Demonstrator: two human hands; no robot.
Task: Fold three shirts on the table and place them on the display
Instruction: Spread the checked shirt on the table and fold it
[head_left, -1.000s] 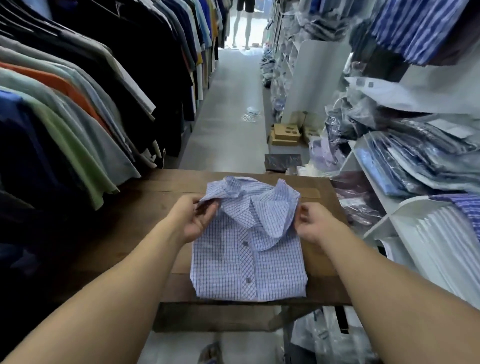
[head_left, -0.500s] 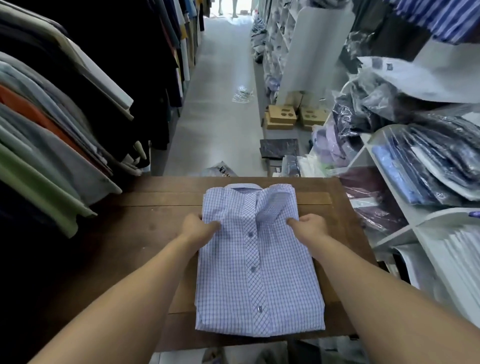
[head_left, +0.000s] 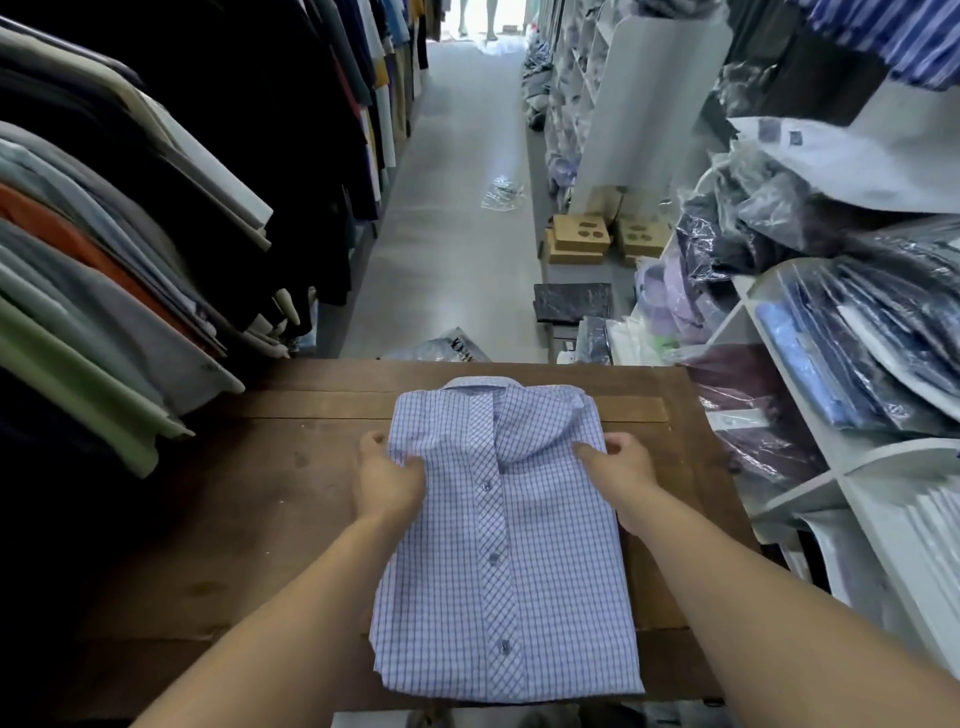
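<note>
A folded blue-and-white checked shirt (head_left: 506, 545) lies button side up on the brown wooden table (head_left: 270, 519), collar at the far end. My left hand (head_left: 387, 480) grips the shirt's left edge just below the shoulder, fingers curled into the fabric. My right hand (head_left: 618, 470) pinches the right edge at the same height. The shirt's near hem reaches the table's front edge. Only this one shirt is on the table.
A rack of hanging shirts (head_left: 130, 270) crowds the table's left side. White shelves (head_left: 841, 467) with bagged shirts (head_left: 857, 343) stand at the right. Beyond the table the aisle floor (head_left: 457, 208) holds cardboard boxes (head_left: 579, 239) and plastic bags (head_left: 501, 192).
The collar flaps that stood up a second ago now lie flat. Both hands slid from the collar down to the shirt's side edges. The camera tilted down and closer.
</note>
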